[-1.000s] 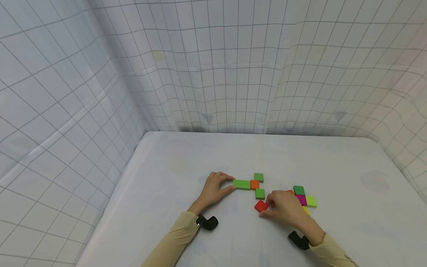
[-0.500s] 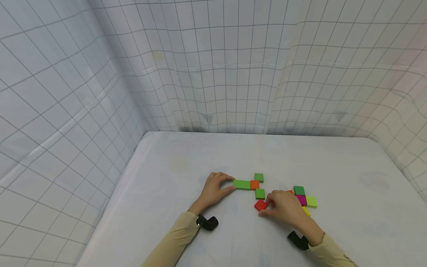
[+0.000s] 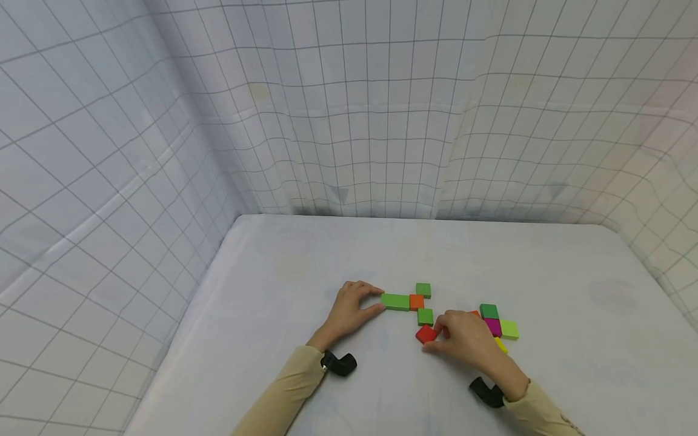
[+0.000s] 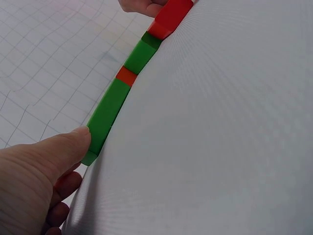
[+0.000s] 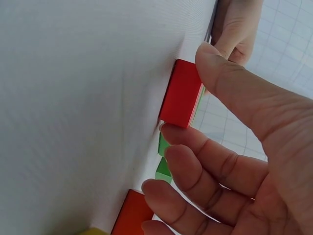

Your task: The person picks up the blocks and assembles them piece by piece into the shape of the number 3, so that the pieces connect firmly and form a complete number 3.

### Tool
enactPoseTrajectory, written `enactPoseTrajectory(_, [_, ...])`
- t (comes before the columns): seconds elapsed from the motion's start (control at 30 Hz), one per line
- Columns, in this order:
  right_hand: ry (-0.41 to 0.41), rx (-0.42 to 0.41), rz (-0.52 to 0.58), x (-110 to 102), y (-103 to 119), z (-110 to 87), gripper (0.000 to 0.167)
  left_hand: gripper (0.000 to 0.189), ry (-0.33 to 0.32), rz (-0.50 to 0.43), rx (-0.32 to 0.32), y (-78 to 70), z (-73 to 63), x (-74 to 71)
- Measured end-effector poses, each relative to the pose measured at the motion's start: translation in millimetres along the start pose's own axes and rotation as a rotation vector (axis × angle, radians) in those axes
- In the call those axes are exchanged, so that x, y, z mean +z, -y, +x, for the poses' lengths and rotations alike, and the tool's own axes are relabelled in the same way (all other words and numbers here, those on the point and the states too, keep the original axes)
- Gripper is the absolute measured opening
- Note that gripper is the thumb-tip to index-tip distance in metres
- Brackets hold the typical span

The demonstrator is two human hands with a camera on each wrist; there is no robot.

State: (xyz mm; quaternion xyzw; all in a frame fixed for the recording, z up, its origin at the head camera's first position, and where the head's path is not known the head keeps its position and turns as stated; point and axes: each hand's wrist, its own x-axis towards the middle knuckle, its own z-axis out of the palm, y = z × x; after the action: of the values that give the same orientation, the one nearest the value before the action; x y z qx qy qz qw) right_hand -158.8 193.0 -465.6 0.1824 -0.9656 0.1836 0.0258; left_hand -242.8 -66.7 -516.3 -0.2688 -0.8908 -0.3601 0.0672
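Observation:
My left hand (image 3: pixel 349 310) pinches the left end of a long green block (image 3: pixel 395 301) lying flat on the white table. An orange square block (image 3: pixel 417 302) adjoins that block's right end. Two small green square blocks, a far one (image 3: pixel 423 290) and a near one (image 3: pixel 425 317), sit at the orange block's right corners. Between thumb and index finger, my right hand (image 3: pixel 468 340) pinches a red block (image 5: pixel 182 93), turned like a diamond, with its far corner right at the near green block. In the left wrist view the thumb (image 4: pixel 73 147) presses the long block's side.
Right beside my right hand lies a loose group: a dark green block (image 3: pixel 489 311), a magenta one (image 3: pixel 493 327), a lime one (image 3: pixel 509 329), a partly hidden yellow one (image 3: pixel 500 345) and another orange block (image 5: pixel 133 213). Grid-patterned white curtains (image 3: pixel 349 121) enclose the table.
The red block has slid slightly away from me, closer to the near green block, with my right hand on it. The left hand and the long green block stay practically still.

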Motion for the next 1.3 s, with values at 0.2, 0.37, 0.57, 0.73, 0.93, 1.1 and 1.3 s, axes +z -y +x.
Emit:
enactPoseTrajectory(0.2, [0.036,0.050,0.031,-4.6,0.2,-1.3,0.032,0.030,-0.007,-0.005,0.012,-0.1,0.2,0.6])
enactPoseTrajectory(0.37, [0.044,0.045,0.077,-16.7,-8.3,-3.1,0.027,0.030,-0.012,-0.011,0.021,-0.3,0.9,0.8])
enactPoseTrajectory(0.57, [0.052,-0.033,0.077,-30.3,-35.1,-5.0,0.022,0.030,-0.010,-0.005,0.013,-0.7,0.5,0.9])
enactPoseTrajectory(0.73, [0.065,-0.074,0.063,-34.3,-51.9,-6.0,0.033,0.030,-0.005,-0.002,-0.001,0.1,-0.3,0.8])
enactPoseTrajectory(0.93, [0.092,-0.089,0.022,-34.5,-58.7,-5.6,0.032,0.030,-0.010,-0.008,0.008,1.0,-0.5,1.0])
enactPoseTrajectory(1.1, [0.096,-0.085,-0.001,-32.8,-58.9,-5.5,0.027,0.030,-0.004,-0.001,0.004,0.6,-1.0,0.7])
enactPoseTrajectory(1.3, [0.137,-0.107,0.010,-33.5,-53.9,-7.7,0.026,0.030,-0.013,0.012,0.016,0.9,0.0,1.0])
